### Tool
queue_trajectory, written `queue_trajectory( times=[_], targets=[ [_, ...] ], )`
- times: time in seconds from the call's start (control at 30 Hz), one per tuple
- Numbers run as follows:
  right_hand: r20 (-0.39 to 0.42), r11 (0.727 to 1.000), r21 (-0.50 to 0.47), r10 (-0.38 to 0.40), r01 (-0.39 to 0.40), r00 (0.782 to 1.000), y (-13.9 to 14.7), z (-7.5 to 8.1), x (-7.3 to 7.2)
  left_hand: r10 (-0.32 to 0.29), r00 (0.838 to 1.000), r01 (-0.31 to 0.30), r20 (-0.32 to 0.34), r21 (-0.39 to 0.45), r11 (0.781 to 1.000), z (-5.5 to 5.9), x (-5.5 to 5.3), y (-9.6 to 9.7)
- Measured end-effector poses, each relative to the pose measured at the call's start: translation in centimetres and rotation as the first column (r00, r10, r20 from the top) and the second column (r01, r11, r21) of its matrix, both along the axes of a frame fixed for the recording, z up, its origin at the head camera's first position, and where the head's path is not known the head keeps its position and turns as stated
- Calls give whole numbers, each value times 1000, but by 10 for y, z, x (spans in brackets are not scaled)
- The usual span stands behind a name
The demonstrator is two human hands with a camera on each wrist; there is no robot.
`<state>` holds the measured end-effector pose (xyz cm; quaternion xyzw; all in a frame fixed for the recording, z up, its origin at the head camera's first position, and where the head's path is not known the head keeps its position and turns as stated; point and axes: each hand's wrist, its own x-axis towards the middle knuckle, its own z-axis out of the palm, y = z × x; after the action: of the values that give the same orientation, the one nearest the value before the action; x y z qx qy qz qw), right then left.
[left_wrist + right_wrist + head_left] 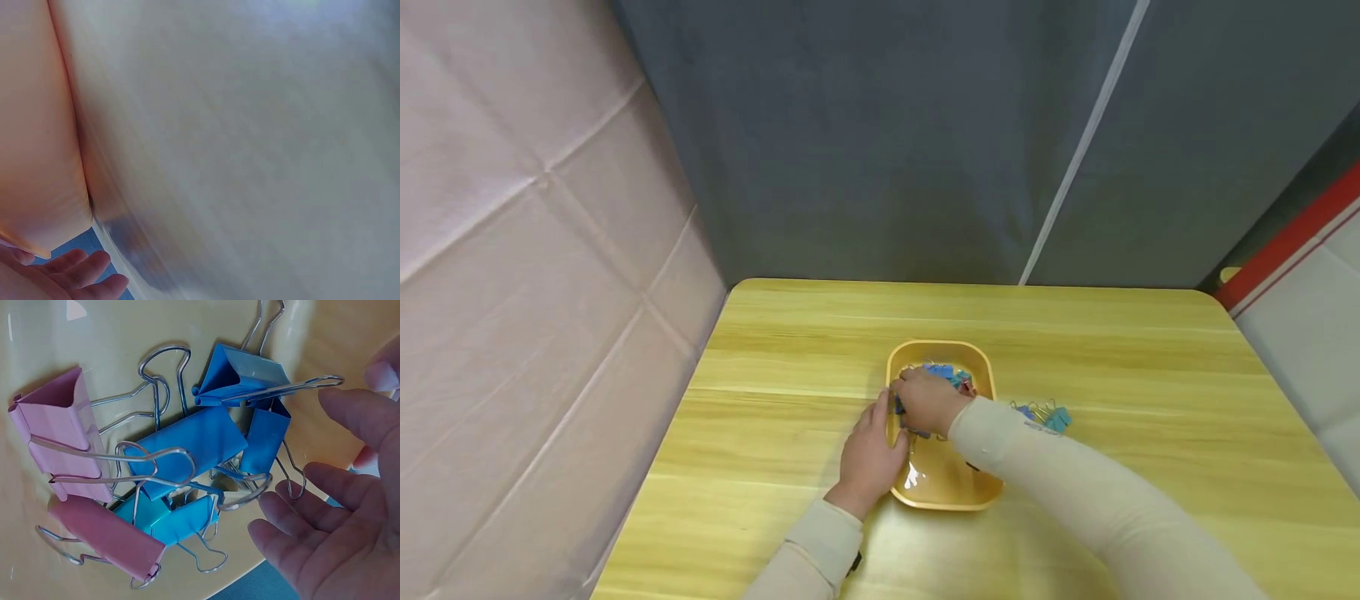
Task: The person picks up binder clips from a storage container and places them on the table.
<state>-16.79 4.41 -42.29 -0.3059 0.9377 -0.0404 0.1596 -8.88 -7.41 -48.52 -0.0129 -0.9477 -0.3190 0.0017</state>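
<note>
A yellow-orange tray (951,500) holds several binder clips. In the right wrist view they include a blue clip (187,450), another blue clip (244,375) at the top, a pink clip (62,434) and a darker pink clip (109,534). Over the tray's left part, my right hand (931,402) reaches in among the clips. Its fingers are loosely bent, and one fingertip is by a blue clip's wire handle; no grip shows. My left hand (868,458) rests at the tray's left side with fingers extended along the rim. In the left wrist view, its fingers (87,275) lie beside the tray wall (37,137).
Right of the tray, a teal binder clip (1058,418) and a blue one (1024,412) lie on the wooden table (775,358), beside my right sleeve (1075,475). A dark curtain (850,150) hangs behind the table, with a pale quilted wall (550,333) at left.
</note>
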Motion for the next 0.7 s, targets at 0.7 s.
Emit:
queue_trajectory(
  times=[0.7],
  targets=[
    [44,998,30,-54,53,998,-5,-10,-4,-1,1000,1,-14,4,1000,2,1,2]
  ],
)
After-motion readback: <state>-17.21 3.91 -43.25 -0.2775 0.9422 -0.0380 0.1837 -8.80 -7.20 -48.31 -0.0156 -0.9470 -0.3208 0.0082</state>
